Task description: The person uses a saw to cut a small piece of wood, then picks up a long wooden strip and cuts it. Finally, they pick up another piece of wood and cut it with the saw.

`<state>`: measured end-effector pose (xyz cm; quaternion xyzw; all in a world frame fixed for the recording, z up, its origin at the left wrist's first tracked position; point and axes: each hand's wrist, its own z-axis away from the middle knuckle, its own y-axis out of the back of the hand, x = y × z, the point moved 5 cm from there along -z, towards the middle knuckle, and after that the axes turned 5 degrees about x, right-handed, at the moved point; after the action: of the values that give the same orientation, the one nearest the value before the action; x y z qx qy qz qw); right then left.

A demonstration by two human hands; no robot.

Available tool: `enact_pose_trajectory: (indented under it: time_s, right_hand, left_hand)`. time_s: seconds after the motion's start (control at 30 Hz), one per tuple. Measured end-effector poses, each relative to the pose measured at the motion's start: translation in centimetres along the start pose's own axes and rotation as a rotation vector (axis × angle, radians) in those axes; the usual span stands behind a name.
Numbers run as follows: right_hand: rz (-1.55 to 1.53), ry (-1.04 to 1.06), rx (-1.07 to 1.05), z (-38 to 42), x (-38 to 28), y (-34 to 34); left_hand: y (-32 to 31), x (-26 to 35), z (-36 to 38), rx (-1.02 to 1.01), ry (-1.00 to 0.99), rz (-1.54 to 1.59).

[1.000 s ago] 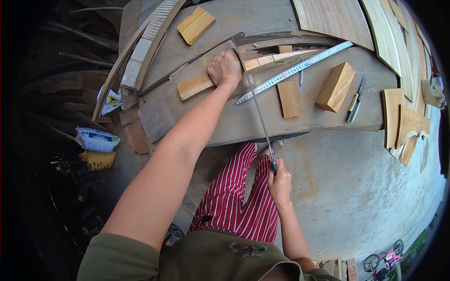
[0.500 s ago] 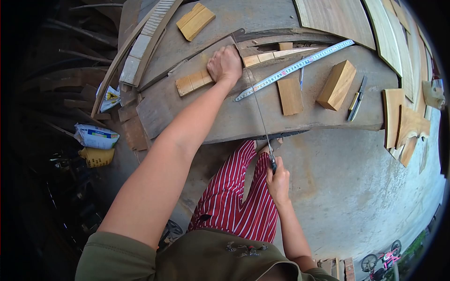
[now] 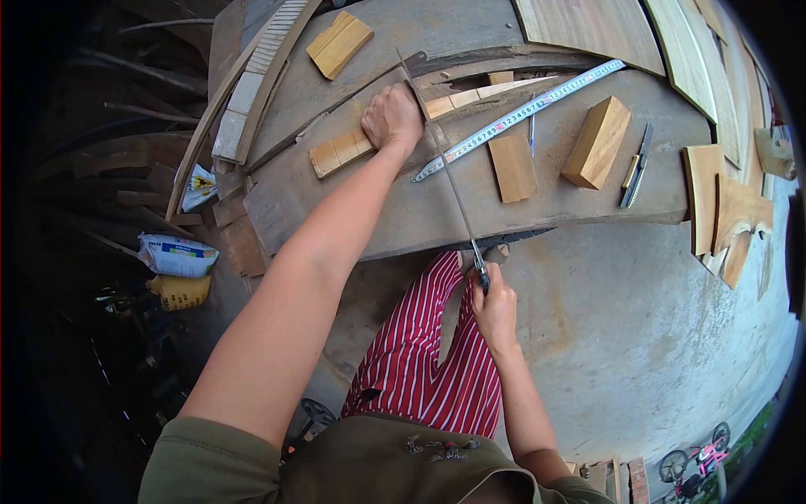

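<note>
My left hand (image 3: pixel 393 118) is closed over a narrow wooden strip (image 3: pixel 340 154) and presses it against the bench. Pencil-like lines cross the strip, and its far part tapers to a point on the right. In my right hand (image 3: pixel 495 311) is the dark handle of a hand saw (image 3: pixel 453 195). Its long thin blade runs up across the strip, just right of my left fingers. Whether the blade has cut into the wood is hard to see. A tape measure's blade (image 3: pixel 529 111) lies right of the saw, beside a wooden block (image 3: pixel 514 168) and a blue pen (image 3: pixel 532 134).
Another block (image 3: pixel 598 143) and a utility knife (image 3: pixel 635 168) lie on the right of the wooden bench (image 3: pixel 378 218). A grooved block (image 3: pixel 339 44) sits at the back. Boards (image 3: pixel 588 34) lean at upper right; a curved slatted piece (image 3: pixel 243 105) stands left.
My right hand has pushed the saw forward, so more blade sticks out past the strip. My left hand stays on the strip. The whole view has shifted slightly.
</note>
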<state>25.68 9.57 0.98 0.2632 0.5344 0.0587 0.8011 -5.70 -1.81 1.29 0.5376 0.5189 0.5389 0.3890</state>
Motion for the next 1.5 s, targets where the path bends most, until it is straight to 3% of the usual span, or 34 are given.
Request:
enact_pose_trajectory:
  time_s: [0.13, 0.3, 0.4, 0.57, 0.67, 0.93, 1.2, 1.4, 1.5]
  right_hand:
    - [0.004, -0.055, -0.050, 1.7, 0.2, 1.1]
    - [0.037, 0.058, -0.011, -8.5, -4.3, -2.6]
    - [0.001, 0.058, 0.002, -10.2, -4.9, -3.4]
    - [-0.004, 0.020, 0.009, -0.7, 0.9, -0.4]
    - [-0.028, -0.049, -0.048, 0.2, 0.3, 0.5]
    - [0.033, 0.057, 0.010, -10.7, -5.7, -3.4]
    - [-0.016, -0.086, -0.035, 0.2, -1.0, 0.7]
    - [0.052, 0.028, 0.024, -9.4, -5.7, -2.8]
    - [0.087, 0.074, 0.042, -10.0, -5.8, -3.2]
  left_hand:
    - [-0.4, -0.1, -0.1, 0.009, -0.023, 0.004]
    - [-0.3, 0.1, -0.1, -0.010, -0.039, -0.016]
    - [-0.5, 0.0, 0.1, -0.042, -0.010, -0.053]
    - [-0.2, 0.0, 0.1, 0.025, -0.049, -0.008]
    - [-0.2, 0.0, 0.0, -0.012, -0.011, -0.006]
    - [-0.8, 0.0, 0.0, 0.046, -0.080, -0.031]
    - [-0.4, -0.2, 0.1, 0.026, -0.059, -0.009]
    - [-0.6, -0.2, -0.1, 0.020, -0.082, -0.009]
    - [-0.2, 0.1, 0.2, 0.013, -0.038, -0.002]
